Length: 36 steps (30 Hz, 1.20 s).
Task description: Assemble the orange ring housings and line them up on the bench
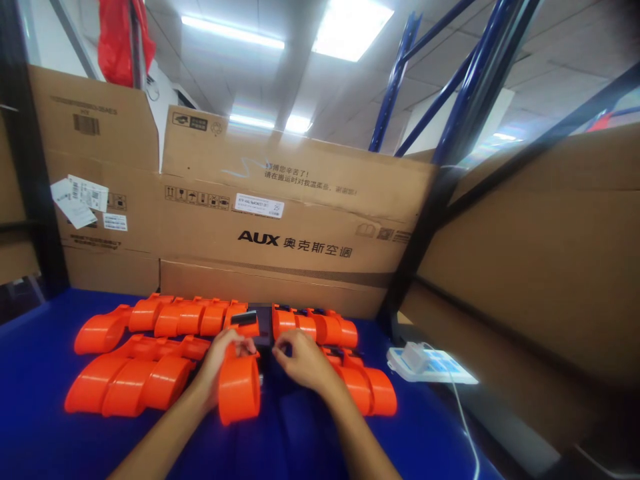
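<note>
**Your forearms (170, 427) reach over the blue desk (425, 427), an orange ring (239, 390) in your left hand (223, 357)**

Your left hand grips that ring in front of the rows. Your right hand (303, 359) is just beside it, fingers curled; whether they pinch anything, I cannot tell. Other orange rings (127, 387) line both sides. A white power strip (450, 369) lies right; printed cardboard (290, 213) stands behind.
</note>
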{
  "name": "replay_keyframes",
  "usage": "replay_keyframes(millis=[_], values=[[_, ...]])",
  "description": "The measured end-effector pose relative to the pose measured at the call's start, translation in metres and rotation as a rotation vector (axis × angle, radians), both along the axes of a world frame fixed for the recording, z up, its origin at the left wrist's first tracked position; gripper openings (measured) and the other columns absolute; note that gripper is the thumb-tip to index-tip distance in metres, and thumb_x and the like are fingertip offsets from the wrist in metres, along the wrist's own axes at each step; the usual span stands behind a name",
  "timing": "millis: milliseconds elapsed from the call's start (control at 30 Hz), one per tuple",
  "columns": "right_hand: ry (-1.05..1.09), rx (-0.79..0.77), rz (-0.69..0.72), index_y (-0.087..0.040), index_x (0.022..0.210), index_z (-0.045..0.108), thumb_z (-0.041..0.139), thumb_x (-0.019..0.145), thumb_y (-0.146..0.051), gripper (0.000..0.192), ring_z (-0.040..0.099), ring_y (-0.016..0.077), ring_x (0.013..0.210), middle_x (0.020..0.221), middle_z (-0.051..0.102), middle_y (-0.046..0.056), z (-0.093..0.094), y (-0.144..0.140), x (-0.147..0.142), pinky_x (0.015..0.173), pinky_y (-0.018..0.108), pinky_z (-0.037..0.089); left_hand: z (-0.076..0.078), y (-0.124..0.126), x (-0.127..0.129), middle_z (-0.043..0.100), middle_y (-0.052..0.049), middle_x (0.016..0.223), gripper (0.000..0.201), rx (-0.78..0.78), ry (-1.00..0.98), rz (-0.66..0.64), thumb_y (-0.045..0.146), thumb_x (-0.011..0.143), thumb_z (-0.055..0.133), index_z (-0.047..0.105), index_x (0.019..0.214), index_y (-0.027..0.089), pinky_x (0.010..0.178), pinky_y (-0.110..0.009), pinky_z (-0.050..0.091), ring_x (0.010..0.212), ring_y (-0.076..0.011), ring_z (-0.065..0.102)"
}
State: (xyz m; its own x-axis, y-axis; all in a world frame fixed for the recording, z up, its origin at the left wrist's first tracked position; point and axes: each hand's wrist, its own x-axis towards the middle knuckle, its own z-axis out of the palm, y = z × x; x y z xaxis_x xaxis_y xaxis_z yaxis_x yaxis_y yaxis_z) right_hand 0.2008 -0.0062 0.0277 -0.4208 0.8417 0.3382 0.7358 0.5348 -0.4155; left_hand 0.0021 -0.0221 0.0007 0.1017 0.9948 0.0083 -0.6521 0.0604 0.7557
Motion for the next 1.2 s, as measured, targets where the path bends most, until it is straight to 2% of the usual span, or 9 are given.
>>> replay_keyframes(millis=[167,333,700,833,1033,1200], values=[[-0.282,-0.018,-0.082,-0.022,0.075,0.074,0.077,0.073,-0.039,0.017,0.061,0.0249,0.088,0.083,0.070,0.006,-0.005,-0.014,-0.004,0.075,0.031,0.042,-0.003,0.000,-0.001,0.067,-0.005,0.062,0.013,-0.023,-0.025,-0.006,0.023,0.068,0.067,0.060,0.059,0.016,0.057,-0.025,0.045,0.055,-0.0151,0.058],[-0.362,0.000,-0.081,-0.021,0.082,0.075,0.078,0.069,-0.038,0.021,0.059,0.0269,0.090,0.087,0.069,0.008,-0.007,-0.019,-0.009,0.076,0.033,0.040,-0.005,0.000,-0.002,0.068,-0.006,0.065,0.010,-0.019,-0.021,-0.009,0.022,0.069,0.066,0.062,0.064,0.015,0.059,-0.026,0.046,0.058,-0.0160,0.059],[-0.355,-0.019,-0.080,-0.021,0.081,0.073,0.070,0.064,-0.016,0.018,0.060,0.0250,0.089,0.086,0.070,0.007,-0.012,-0.013,-0.006,0.075,0.030,0.041,-0.008,0.001,0.000,0.068,-0.005,0.063,0.011,0.001,-0.023,0.009,0.023,0.068,0.066,0.060,0.064,0.016,0.059,-0.026,0.045,0.058,-0.0157,0.059],[-0.333,-0.040,-0.060,-0.021,0.084,0.070,0.068,0.067,-0.016,0.018,0.060,0.0240,0.089,0.086,0.070,0.006,-0.010,-0.012,-0.004,0.075,0.030,0.041,-0.009,0.002,0.000,0.068,-0.004,0.063,0.010,-0.003,-0.028,0.013,0.022,0.067,0.068,0.060,0.066,0.016,0.058,-0.026,0.045,0.056,-0.0154,0.059],[-0.312,-0.081,-0.040,-0.022,0.098,0.068,0.069,0.069,-0.019,0.029,0.061,0.0224,0.084,0.088,0.069,0.005,-0.009,-0.015,-0.004,0.071,0.028,0.042,-0.009,0.001,0.000,0.068,-0.005,0.065,0.010,-0.007,-0.015,0.017,0.024,0.068,0.067,0.060,0.069,0.016,0.057,-0.026,0.045,0.056,-0.0157,0.059],[-0.173,-0.079,0.001,-0.020,0.103,0.067,0.066,0.069,-0.015,0.035,0.063,0.0225,0.090,0.095,0.069,0.006,-0.014,-0.014,-0.004,0.076,0.028,0.045,-0.010,0.003,-0.001,0.069,-0.005,0.064,0.014,-0.002,0.030,0.035,0.026,0.069,0.069,0.061,0.067,0.016,0.056,-0.025,0.044,0.055,-0.0150,0.059]])
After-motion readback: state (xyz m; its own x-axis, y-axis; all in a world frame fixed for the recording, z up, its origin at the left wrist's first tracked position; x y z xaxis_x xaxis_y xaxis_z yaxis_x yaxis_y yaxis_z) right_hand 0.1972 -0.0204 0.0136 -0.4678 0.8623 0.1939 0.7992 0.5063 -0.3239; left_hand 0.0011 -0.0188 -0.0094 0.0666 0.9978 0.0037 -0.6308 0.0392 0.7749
